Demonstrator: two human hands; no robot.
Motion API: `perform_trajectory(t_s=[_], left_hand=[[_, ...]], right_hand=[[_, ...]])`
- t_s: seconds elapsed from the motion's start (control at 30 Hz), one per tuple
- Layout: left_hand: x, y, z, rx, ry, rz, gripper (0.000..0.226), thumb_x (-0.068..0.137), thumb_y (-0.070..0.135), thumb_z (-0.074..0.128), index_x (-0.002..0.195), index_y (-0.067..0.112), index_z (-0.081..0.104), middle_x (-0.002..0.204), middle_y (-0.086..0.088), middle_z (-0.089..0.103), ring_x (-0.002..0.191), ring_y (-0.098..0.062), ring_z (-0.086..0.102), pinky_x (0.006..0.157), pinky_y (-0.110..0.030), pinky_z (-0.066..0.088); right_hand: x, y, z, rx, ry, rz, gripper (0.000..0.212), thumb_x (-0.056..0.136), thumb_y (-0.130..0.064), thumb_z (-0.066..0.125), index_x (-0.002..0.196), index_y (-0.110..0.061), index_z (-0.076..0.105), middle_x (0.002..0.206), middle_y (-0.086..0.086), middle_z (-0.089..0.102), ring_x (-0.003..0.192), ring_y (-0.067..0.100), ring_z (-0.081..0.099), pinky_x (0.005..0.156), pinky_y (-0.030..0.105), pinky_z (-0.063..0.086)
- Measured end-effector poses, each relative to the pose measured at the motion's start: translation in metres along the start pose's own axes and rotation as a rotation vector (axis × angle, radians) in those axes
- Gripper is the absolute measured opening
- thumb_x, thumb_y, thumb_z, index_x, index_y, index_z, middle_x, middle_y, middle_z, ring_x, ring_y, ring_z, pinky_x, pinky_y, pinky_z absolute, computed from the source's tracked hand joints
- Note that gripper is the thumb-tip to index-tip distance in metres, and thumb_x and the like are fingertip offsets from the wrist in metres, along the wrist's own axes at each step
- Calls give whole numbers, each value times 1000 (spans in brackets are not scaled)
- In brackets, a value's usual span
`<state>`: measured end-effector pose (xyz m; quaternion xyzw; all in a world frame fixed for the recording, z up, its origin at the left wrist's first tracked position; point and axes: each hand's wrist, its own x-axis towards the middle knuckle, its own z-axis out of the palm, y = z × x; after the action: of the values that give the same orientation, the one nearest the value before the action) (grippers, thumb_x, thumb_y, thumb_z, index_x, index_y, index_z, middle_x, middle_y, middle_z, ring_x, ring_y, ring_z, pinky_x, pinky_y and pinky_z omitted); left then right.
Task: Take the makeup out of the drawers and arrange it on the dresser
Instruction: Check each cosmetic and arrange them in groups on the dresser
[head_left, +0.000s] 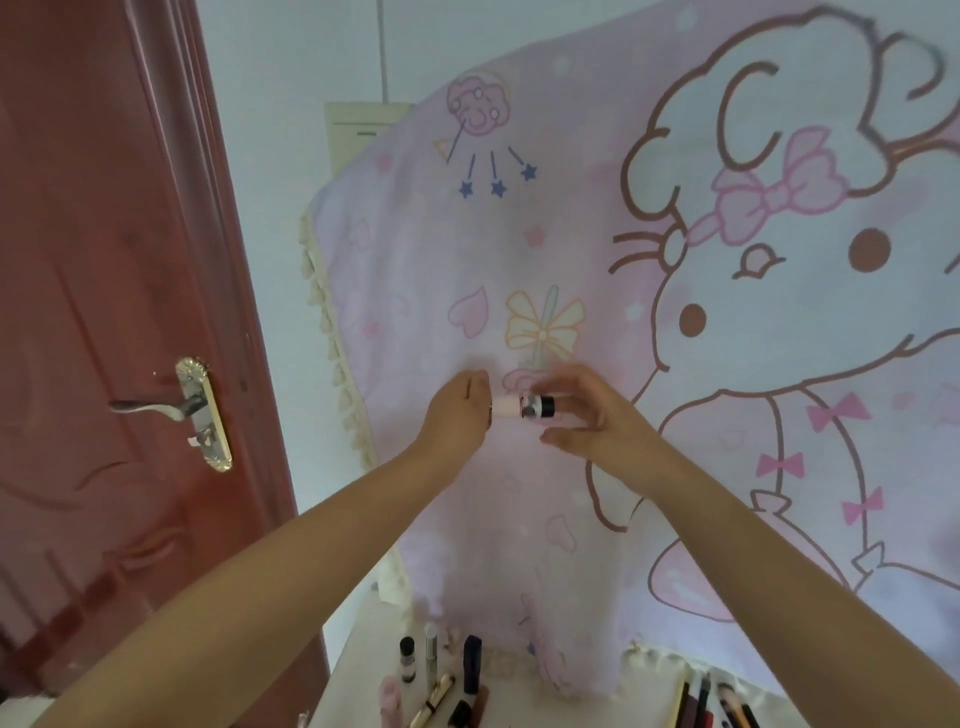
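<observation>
Both my hands are raised in front of the pink cartoon cloth. My left hand grips the pale pink body of a small makeup bottle. My right hand pinches the bottle's black cap end. The bottle lies sideways between the two hands. Far below, on the white dresser top, stand and lie several makeup items: small bottles and tubes at the left, pencils and brushes at the right.
A pink cloth with a cartoon print hangs over what stands behind the dresser. A dark red door with a metal lever handle is at the left. White wall shows between door and cloth.
</observation>
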<state>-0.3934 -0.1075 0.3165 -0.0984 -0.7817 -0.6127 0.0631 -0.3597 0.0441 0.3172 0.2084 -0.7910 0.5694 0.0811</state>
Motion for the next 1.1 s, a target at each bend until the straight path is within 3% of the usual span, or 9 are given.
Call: perform_trajectory(t_s=[0.07, 0.2, 0.27, 0.4, 0.53, 0.6, 0.77, 0.9, 1.1], left_hand=[[0, 2, -3, -21, 5, -23, 37, 96, 15, 27, 60, 15, 33, 54, -3, 33, 46, -15, 27, 43, -24, 20], [-3, 0, -4, -10, -13, -35, 36, 96, 15, 27, 60, 16, 32, 53, -2, 33, 44, -14, 27, 37, -19, 20], [-5, -2, -7, -13, -13, -45, 36, 96, 14, 27, 60, 16, 31, 53, -2, 32, 44, -14, 26, 37, -20, 20], [-5, -7, -15, -18, 1, -90, 36, 96, 15, 26, 60, 18, 33, 53, -2, 33, 43, -13, 26, 33, -16, 20], [-8, -12, -18, -8, 1, -107, 36, 97, 16, 27, 61, 17, 33, 54, -3, 33, 43, -13, 26, 36, -17, 20], [-8, -16, -20, 2, 0, -101, 36, 96, 16, 27, 61, 17, 33, 54, -3, 33, 44, -13, 26, 39, -19, 20], [-7, -23, -25, -20, 6, -134, 36, 96, 16, 27, 61, 18, 34, 54, -3, 33, 43, -13, 26, 38, -17, 20], [-9, -26, -24, -43, -8, -173, 35, 95, 16, 27, 61, 17, 34, 52, -2, 32, 35, -8, 25, 33, -14, 19], [-35, -58, -17, -129, -113, -298, 37, 98, 29, 28, 64, 15, 32, 50, 1, 29, 26, -3, 23, 32, -13, 18]], right_hand=[[2, -3, -1, 33, -59, 46, 41, 83, -4, 59, 103, -39, 47, 103, -13, 56, 96, 7, 59, 78, 21, 51], [6, -3, 11, 9, -22, 209, 19, 95, -24, 42, 89, -14, 57, 54, -4, 64, 45, 7, 58, 46, 20, 48], [5, 2, 13, -13, 10, 104, 11, 90, -6, 49, 89, -14, 57, 67, -6, 64, 57, 5, 60, 57, 21, 52], [6, 11, 15, -7, -72, 28, 48, 80, 2, 60, 103, -38, 46, 114, -10, 49, 107, 6, 50, 94, 26, 44], [12, 12, 31, -20, -29, 194, 19, 94, -30, 41, 85, -28, 57, 88, -4, 61, 83, 4, 58, 76, 21, 49], [11, 15, 36, -79, 4, 175, 21, 93, -23, 44, 76, -26, 56, 73, -7, 60, 72, 5, 57, 71, 20, 46], [7, 23, 32, 82, -111, 140, 44, 82, 1, 59, 100, -37, 47, 101, -11, 56, 96, 1, 57, 80, 21, 48], [7, 21, 38, 130, -54, 224, 12, 91, -12, 49, 97, -22, 53, 80, 2, 61, 63, 9, 62, 62, 20, 52], [-17, 51, 50, 200, 0, 311, 18, 90, -3, 49, 81, -13, 60, 58, 1, 61, 46, 8, 58, 49, 18, 50]])
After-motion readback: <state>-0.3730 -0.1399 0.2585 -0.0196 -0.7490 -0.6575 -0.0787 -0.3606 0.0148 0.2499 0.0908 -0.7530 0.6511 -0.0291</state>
